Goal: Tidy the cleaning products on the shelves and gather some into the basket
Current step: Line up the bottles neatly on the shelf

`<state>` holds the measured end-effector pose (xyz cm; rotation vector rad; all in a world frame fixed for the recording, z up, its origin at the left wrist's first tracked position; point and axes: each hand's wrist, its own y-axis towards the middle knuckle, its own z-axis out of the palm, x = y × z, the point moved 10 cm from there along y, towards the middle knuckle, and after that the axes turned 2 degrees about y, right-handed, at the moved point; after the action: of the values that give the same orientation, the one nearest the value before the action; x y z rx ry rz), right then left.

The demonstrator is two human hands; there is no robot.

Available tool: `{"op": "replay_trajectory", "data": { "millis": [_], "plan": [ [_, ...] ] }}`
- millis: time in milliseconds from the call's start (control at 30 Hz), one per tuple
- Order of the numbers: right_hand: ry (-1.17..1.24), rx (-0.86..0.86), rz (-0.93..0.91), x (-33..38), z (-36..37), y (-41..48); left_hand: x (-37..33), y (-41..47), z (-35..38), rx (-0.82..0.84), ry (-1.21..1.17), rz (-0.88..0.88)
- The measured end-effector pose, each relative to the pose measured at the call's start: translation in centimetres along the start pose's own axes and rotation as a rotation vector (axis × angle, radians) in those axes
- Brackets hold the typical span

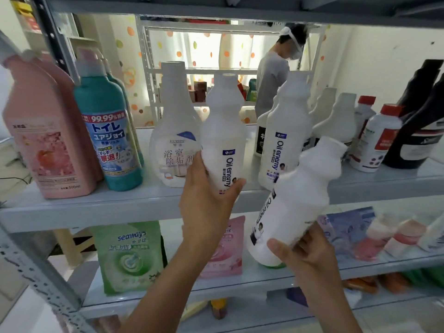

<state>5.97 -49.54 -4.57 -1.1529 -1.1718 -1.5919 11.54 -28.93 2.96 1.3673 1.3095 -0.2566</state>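
Note:
My left hand [209,200] grips the lower part of a white "Oil enemy" bottle [224,131], upright at the front edge of the upper shelf [101,207]. My right hand [310,255] holds a second white "Oil enemy" bottle [298,200] by its base, tilted to the right, in the air in front of the shelf. A third such bottle [286,138] stands upright on the shelf between them. No basket is in view.
On the upper shelf stand a pink bottle [45,133], a teal bottle [108,131], a white bathroom cleaner [173,131], red-capped white bottles [379,138] and dark pouches [422,121]. Below lie a green refill pouch [129,255] and a pink pouch [230,248]. A person [276,75] stands behind the shelving.

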Motion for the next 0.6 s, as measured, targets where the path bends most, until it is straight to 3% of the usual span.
{"op": "replay_trajectory", "data": {
  "millis": [133, 367, 533, 567, 600],
  "plan": [
    [0.068, 0.055, 0.045, -1.3, -2.5, 0.6, -0.5, 0.7, 2.0, 0.013, -0.016, -0.019],
    [0.506, 0.127, 0.109, -2.3, -4.4, 1.6, -0.3, 2.4, 4.2, -0.002, -0.018, -0.046],
    [0.859, 0.38, 0.095, -0.9, -4.2, 1.8, -0.2, 3.4, 5.1, -0.028, -0.002, -0.074],
    [0.905, 0.358, 0.063, -0.9, -4.7, 2.1, -0.1, 3.6, 5.3, -0.027, 0.024, -0.075],
    [0.963, 0.271, 0.146, -1.8, -6.1, 2.3, -0.1, 3.6, 5.5, -0.021, 0.046, -0.079]
  ]
}}
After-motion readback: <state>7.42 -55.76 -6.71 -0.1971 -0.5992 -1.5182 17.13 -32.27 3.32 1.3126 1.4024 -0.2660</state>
